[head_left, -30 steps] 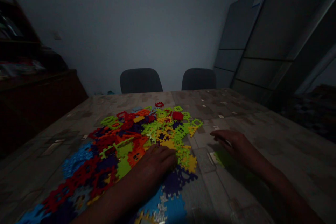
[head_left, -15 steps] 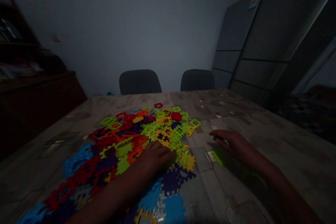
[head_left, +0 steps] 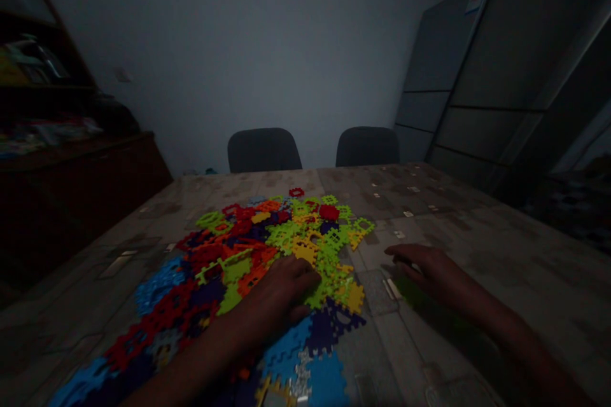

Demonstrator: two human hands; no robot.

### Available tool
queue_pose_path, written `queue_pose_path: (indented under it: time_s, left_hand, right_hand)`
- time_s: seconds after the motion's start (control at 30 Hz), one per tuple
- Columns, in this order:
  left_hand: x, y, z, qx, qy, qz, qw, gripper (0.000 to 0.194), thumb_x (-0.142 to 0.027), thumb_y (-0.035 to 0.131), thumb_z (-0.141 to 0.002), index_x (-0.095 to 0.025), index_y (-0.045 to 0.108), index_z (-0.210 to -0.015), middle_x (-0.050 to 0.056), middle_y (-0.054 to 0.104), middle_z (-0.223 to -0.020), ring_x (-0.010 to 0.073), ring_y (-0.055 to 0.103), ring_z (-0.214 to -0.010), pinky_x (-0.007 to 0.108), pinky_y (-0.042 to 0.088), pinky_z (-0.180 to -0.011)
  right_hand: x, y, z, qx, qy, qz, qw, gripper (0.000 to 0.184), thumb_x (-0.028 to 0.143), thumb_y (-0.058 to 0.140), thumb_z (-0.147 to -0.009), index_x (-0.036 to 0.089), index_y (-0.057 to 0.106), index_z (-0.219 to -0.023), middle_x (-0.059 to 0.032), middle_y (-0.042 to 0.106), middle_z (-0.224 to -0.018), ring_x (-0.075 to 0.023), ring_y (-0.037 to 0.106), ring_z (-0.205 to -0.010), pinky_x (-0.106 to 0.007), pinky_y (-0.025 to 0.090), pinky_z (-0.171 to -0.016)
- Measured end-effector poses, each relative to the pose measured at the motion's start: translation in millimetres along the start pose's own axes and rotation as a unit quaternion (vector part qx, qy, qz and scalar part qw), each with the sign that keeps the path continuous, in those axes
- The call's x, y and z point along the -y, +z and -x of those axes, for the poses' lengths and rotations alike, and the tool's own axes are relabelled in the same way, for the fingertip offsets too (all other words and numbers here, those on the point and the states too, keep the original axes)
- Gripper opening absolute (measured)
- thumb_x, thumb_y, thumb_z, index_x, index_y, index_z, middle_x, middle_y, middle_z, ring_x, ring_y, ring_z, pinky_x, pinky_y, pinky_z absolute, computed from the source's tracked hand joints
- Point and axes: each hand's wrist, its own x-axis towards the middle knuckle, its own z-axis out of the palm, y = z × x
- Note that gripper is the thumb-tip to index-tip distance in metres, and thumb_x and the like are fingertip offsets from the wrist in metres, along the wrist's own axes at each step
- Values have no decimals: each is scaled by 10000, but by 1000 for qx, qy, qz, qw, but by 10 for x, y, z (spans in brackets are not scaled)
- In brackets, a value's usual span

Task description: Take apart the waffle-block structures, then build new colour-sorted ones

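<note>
Lime green at the left hand: loosely curled, the left hand (head_left: 291, 283) rests over the heap, fingertips down among green pieces (head_left: 327, 267); whether it grips one cannot be told.
Right hand: half open and gently bent, the right hand (head_left: 422, 261) hovers beside the heap, with nothing visible in its grasp, near a dim green shape (head_left: 413, 292).
Heap: interlocking-edged pieces (head_left: 286, 235) overlap across the table (head_left: 377, 362), with purple pieces (head_left: 321, 331) and a blue piece (head_left: 329, 381) nearer the wearer.
Handling: freeing a single piece would likely call for a narrow edge pinch.
Far edge: a red ring-like piece (head_left: 296, 192) lies before two dark chairs (head_left: 265, 151).
</note>
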Motion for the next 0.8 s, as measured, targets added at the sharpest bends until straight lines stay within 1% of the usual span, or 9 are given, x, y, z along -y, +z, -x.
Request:
queue_pose_path:
  time_s: [0.1,0.2,0.27,0.33,0.5,0.6,0.7,0.73,0.8]
  left_hand:
    - [-5,-14,4,13,-31,9,999,634,-143,820,-799,-252,526,-1350,65,583,-1184,272,545,-1070,387,451,-899]
    - [-41,-35,-3,24,-58,30,998,717,-168,862,-778,-256,500,-1391,67,553,-1187,269,533,-1083,379,461,-904]
    - [-86,-55,3,23,-71,45,996,730,-189,856,-789,-251,480,-1413,73,536,-1197,268,535,-1089,384,472,-911]
    - [-163,-71,27,15,-84,53,995,665,-235,823,-828,-237,486,-1401,82,529,-1210,270,541,-1088,400,480,-922]
    - [-536,-7,107,27,-112,70,991,594,-396,811,-844,-237,527,-1341,119,517,-1307,318,537,-1166,456,496,-974]
    - [-828,95,47,73,-128,81,986,605,-439,817,-828,-216,544,-1319,147,514,-1361,345,540,-1210,471,498,-1006]
    - [-1045,214,-99,137,-131,65,980,739,-493,857,-765,-168,528,-1342,187,530,-1366,378,580,-1173,482,524,-970]
    - [-1085,266,-145,155,-120,57,979,721,-484,843,-780,-162,524,-1341,189,545,-1353,374,606,-1135,467,542,-931]
    - [-1118,396,-205,172,-107,48,978,439,-386,712,-915,-179,555,-1269,153,622,-1240,316,664,-1008,395,564,-813]
  right_hand:
    - [41,14,-9,19,0,-7,1000,312,253,513,-966,200,736,-1178,-159,756,-1184,-290,740,-1013,-421,598,-878]
    - [82,15,-16,35,-1,-1,999,329,253,494,-970,179,730,-1187,-172,752,-1190,-292,740,-1013,-425,597,-884]
    - [102,19,-12,34,0,1,999,332,243,502,-962,185,723,-1203,-164,751,-1194,-291,736,-1024,-426,595,-887]
    - [117,26,-3,26,0,-2,1000,324,242,519,-957,199,724,-1204,-153,751,-1197,-288,733,-1030,-415,595,-883]
    - [161,19,-10,20,-4,-7,1000,317,254,529,-960,205,727,-1203,-137,759,-1182,-287,731,-1036,-409,584,-902]
    - [172,14,-34,26,-2,-4,1000,327,224,528,-935,203,735,-1188,-145,767,-1157,-291,738,-1013,-409,587,-890]
    - [148,33,-43,17,0,-6,1000,335,238,514,-933,197,740,-1177,-142,773,-1145,-293,743,-991,-429,587,-893]
    - [138,42,-42,13,-2,-8,1000,334,249,514,-934,201,742,-1174,-137,776,-1138,-292,744,-986,-433,585,-896]
    - [129,59,-38,10,-7,-10,1000,332,261,520,-937,210,743,-1177,-130,778,-1136,-290,742,-990,-432,586,-895]
